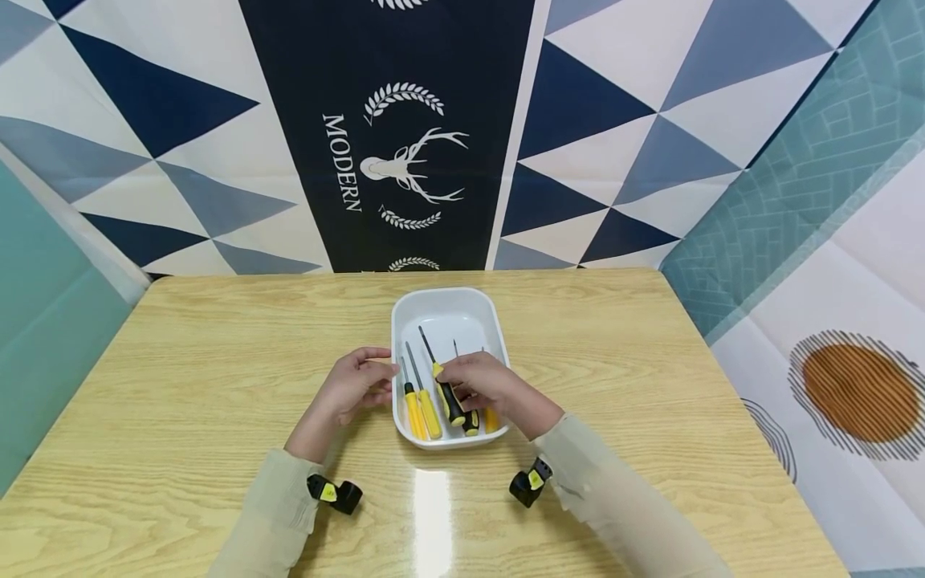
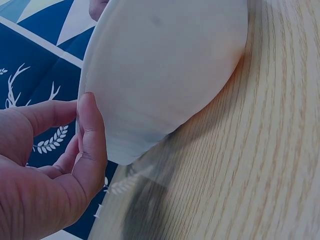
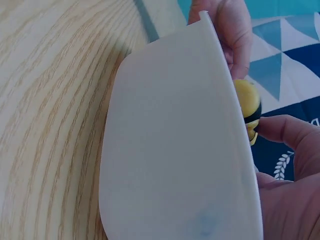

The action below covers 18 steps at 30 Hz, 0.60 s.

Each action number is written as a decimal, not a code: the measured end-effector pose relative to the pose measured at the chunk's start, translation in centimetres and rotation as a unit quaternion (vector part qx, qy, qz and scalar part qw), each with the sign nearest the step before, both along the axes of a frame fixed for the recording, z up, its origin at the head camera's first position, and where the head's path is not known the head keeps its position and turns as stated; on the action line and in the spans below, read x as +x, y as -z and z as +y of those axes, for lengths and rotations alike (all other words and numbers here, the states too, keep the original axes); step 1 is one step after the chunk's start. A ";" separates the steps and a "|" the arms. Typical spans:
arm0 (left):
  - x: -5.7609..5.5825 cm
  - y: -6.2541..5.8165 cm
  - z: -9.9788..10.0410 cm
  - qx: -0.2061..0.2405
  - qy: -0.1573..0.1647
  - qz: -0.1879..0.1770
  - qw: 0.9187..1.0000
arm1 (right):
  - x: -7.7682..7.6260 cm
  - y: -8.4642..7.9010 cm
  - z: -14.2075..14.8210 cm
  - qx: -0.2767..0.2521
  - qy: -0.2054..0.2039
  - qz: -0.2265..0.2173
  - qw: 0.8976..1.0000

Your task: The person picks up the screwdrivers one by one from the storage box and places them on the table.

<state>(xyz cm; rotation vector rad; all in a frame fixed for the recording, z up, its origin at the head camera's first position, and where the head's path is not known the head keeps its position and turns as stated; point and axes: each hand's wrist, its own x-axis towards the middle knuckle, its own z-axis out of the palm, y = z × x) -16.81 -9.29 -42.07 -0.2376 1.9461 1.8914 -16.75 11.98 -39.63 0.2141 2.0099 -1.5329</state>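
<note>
A white tray point(image 1: 444, 302) holds several screwdrivers with yellow or yellow-and-black handles. My left hand point(image 1: 356, 384) grips its left rim; in the left wrist view the left hand point(image 2: 55, 165) has fingers at both sides of that edge. Inside the tray, my right hand point(image 1: 480, 379) holds a black-and-yellow screwdriver point(image 1: 451, 408) by the handle, its shaft pointing away from me. The handle's yellow end point(image 3: 247, 96) shows above the rim in the right wrist view, with the right hand point(image 3: 295, 175) at it. Two yellow-handled screwdrivers point(image 1: 429, 415) lie at the tray's left side.
Under my right hand lie another black-and-yellow screwdriver point(image 1: 471, 423) and a yellow handle point(image 1: 491, 419), both partly covered. The tray stands on a wooden table point(image 1: 217, 401), near its back edge. Behind hangs a patterned cloth point(image 1: 390, 201).
</note>
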 end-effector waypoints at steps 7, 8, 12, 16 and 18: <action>-0.1 0.0 -0.1 -0.002 0.001 0.002 1.000 | -0.1 0.1 0.3 -0.026 0.003 -0.021 0.999; -0.1 0.0 -0.1 -0.003 0.000 0.002 1.000 | -0.1 0.1 0.3 -0.027 0.001 -0.022 0.999; -0.2 0.1 -0.1 -0.004 0.001 0.002 1.000 | -0.1 0.0 0.3 -0.027 -0.005 -0.026 0.999; -0.1 0.0 0.0 -0.004 0.001 0.002 1.000 | -0.1 0.0 0.4 -0.028 -0.006 -0.024 0.999; -0.1 0.0 0.0 -0.005 0.001 0.000 1.000 | -0.1 -0.1 0.4 -0.028 -0.003 -0.024 0.999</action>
